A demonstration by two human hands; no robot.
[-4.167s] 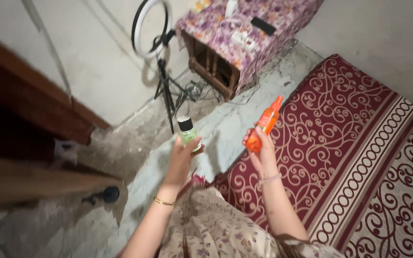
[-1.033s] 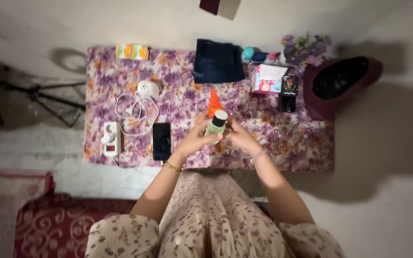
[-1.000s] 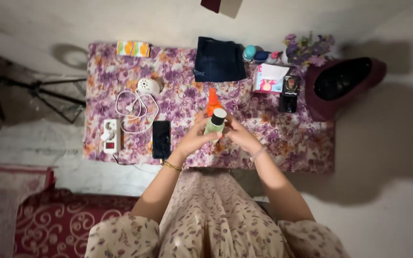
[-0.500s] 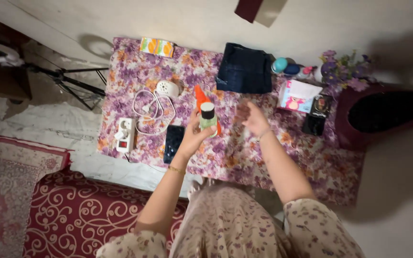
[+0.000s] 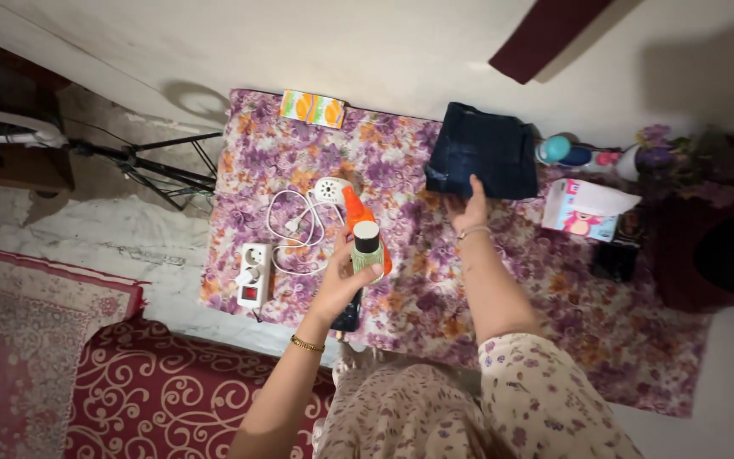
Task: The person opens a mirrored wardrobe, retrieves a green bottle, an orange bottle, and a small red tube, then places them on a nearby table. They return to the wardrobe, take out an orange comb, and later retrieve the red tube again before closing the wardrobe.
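Note:
My left hand (image 5: 339,287) holds a small green bottle (image 5: 367,253) with a black cap upright above the table covered in a purple floral cloth (image 5: 435,293). An orange spray bottle (image 5: 353,202) lies on the cloth just behind the green one. My right hand (image 5: 471,210) is stretched forward with open fingers, its fingertips at the near edge of a folded dark blue cloth (image 5: 486,153) at the back of the table. It holds nothing.
On the table are a white power strip (image 5: 252,274), a white charger with cable (image 5: 299,223), a dark phone (image 5: 347,320) partly under my left wrist, a pink tissue box (image 5: 584,208) and an orange-green packet (image 5: 312,108). A tripod (image 5: 159,166) stands left; a red carpet (image 5: 155,391) lies below.
My right hand left the green bottle and reached forward to the dark blue cloth. My left hand still holds the bottle. The view shifted so the table sits further right.

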